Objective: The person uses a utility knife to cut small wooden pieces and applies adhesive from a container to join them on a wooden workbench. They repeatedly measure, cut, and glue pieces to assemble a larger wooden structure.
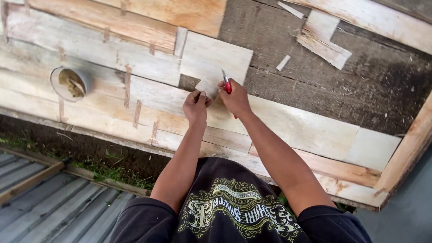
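- A small veneer piece (208,86) was pinched by the left hand (196,107) at its lower corner, above the pale veneer sheets (288,123) on the surface.
- A red knife (227,85) was clasped in the right hand (235,98), blade beside the piece's right edge.
- The piece was judged light, thin and brittle, best held near its edges.
- Open room was seen rightward over dark board (360,85); a can (72,83) stood well apart, left.
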